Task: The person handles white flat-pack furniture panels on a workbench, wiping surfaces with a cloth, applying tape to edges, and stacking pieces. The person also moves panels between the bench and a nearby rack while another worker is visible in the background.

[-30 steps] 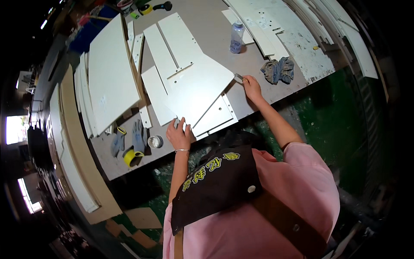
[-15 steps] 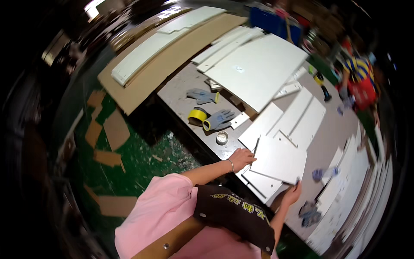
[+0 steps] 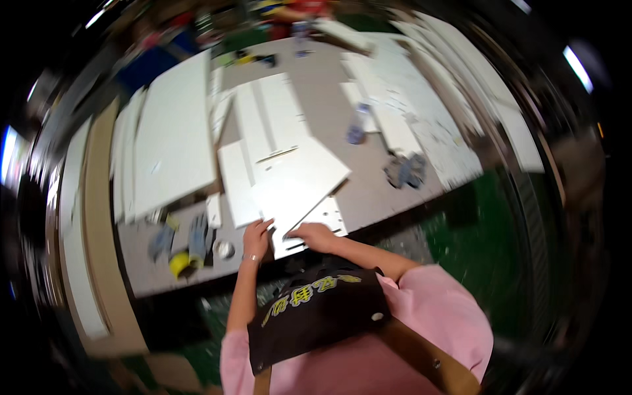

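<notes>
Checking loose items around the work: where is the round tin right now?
In the head view, the round tin sits left of centre near the front edge of the table, between a grey glove and the left hand.

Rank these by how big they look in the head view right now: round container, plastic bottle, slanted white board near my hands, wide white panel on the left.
1. Wide white panel
2. Slanted white board
3. Plastic bottle, blurred
4. Round container

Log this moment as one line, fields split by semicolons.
left hand: at near end of top white panel; right hand: by same end, grip blurred; bottle: beyond panel's right corner
</notes>
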### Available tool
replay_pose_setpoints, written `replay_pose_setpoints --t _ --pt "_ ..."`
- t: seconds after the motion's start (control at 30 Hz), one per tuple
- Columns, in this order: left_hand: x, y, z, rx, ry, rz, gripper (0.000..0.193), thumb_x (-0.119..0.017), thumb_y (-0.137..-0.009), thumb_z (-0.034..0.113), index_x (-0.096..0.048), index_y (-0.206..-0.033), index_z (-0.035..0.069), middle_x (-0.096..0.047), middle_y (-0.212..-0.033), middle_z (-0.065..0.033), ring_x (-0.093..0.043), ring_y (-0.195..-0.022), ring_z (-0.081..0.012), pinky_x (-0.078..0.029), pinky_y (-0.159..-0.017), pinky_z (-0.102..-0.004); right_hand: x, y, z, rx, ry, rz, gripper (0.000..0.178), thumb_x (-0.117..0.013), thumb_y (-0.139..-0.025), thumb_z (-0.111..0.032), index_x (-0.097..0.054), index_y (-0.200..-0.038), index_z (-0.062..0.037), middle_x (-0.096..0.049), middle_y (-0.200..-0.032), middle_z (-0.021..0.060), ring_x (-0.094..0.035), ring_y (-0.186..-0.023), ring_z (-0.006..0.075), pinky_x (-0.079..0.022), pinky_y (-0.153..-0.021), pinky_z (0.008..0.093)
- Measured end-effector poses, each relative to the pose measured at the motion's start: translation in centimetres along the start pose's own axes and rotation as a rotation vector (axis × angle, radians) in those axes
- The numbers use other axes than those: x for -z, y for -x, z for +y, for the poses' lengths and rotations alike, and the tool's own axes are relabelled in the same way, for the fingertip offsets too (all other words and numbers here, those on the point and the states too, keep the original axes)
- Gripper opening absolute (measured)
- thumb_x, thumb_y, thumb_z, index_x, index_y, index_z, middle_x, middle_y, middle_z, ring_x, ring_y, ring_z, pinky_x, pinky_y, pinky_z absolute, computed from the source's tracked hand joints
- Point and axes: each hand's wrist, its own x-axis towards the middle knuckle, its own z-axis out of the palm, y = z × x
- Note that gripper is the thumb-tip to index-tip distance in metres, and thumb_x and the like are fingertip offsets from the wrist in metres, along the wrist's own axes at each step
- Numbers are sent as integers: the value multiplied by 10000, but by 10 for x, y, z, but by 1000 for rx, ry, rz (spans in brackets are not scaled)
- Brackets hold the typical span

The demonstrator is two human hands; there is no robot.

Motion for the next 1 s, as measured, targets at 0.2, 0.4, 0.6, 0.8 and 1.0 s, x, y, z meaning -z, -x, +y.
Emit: replay_pose_setpoints --t 0.2,0.4,0.6,0.8,1.0 --pt "-30 -3 -50 318 479 131 466 -623 -848 145 -473 -1272 23 -624 -991 -103 -592 -885 -187 -468 -756 -296 13 34 25 -246 -348 482 318 -478 -915 -128 -559 -1218 -78 -611 -1003 119 -591 -892 231 -474 -777 317" --pt "-36 -47 -39 630 795 134 646 -706 -814 190 -381 -1337 -5 -561 -732 -10 -499 -548 -74 -395 -441 -218 48 98 115 -583 -389 902 386 -699 -772 -216 -587 -1108 -61 -637 -951 123 -615 -883 245 -482 -790 328" --pt "-43 -52 -45 787 859 125 538 -690 -830 209 -463 -1255 -29 -558 -732 13 -487 -546 -68 -410 -455 -216 79 97 163 -616 -213 844 478 -678 -782 -207 -529 -1203 -36 -592 -1107 185 -576 -1015 323 -459 -865 375" --pt "-43 -23 -28 721 851 275 393 -589 -891 157 -479 -1237 5 -533 -721 6 -453 -540 -62 -370 -442 -207 195 61 214 -618 58 952 578 -690 -758 -227 -487 -1262 -29 -519 -1237 183 -507 -1122 332 -410 -948 382" --pt "-60 22 0 727 717 373 380 -602 -879 154 -512 -1210 -10 -621 -949 -55 -575 -784 -100 -450 -599 -211 230 20 262 -967 481 655 784 -720 -742 -298 -321 -1389 -106 -361 -1362 172 -323 -1283 320 -347 -980 439"
